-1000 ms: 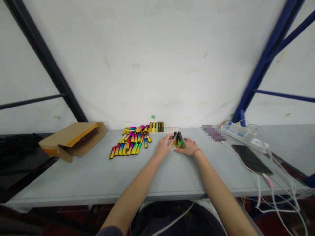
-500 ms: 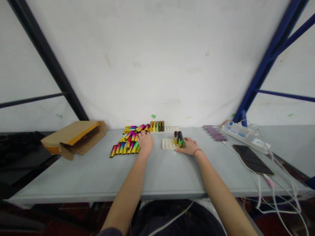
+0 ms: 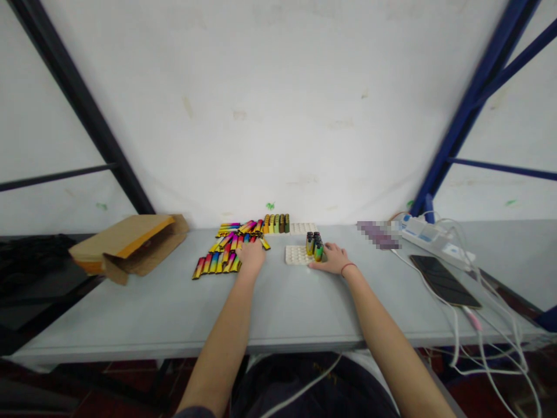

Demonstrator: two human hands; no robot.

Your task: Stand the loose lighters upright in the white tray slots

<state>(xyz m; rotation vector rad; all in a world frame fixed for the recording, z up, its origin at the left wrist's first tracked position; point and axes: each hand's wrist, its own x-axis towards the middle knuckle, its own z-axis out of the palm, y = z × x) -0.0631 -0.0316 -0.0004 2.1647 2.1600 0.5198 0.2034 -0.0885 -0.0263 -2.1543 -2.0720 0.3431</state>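
A loose spread of shiny multicoloured tubes (image 3: 213, 262), with yellow, pink and blue on them, lies left of centre. My left hand (image 3: 251, 257) is down at its right side; the fingers are hidden under the hand. Right of centre is a white tray (image 3: 293, 255) with rows of round pockets. Several upright cylinders with dark tops (image 3: 310, 244) stand at its right end, a green one (image 3: 319, 252) nearest my right hand (image 3: 332, 259). That hand is curved round the tray's right end, thumb along the front edge and fingers behind.
By the wall stand a filled tray of yellow and brown cylinders (image 3: 276, 224) and another white tray (image 3: 303, 228). An open cardboard box (image 3: 130, 244) lies left. On the right are a phone (image 3: 444, 280), a power strip (image 3: 435, 239), white cables (image 3: 455, 337) and a blurred purple object (image 3: 378, 234).
My left hand has shifted slightly left and nearer over the tubes, uncovering a yellow tube at its right. My right hand has stayed at the tray.
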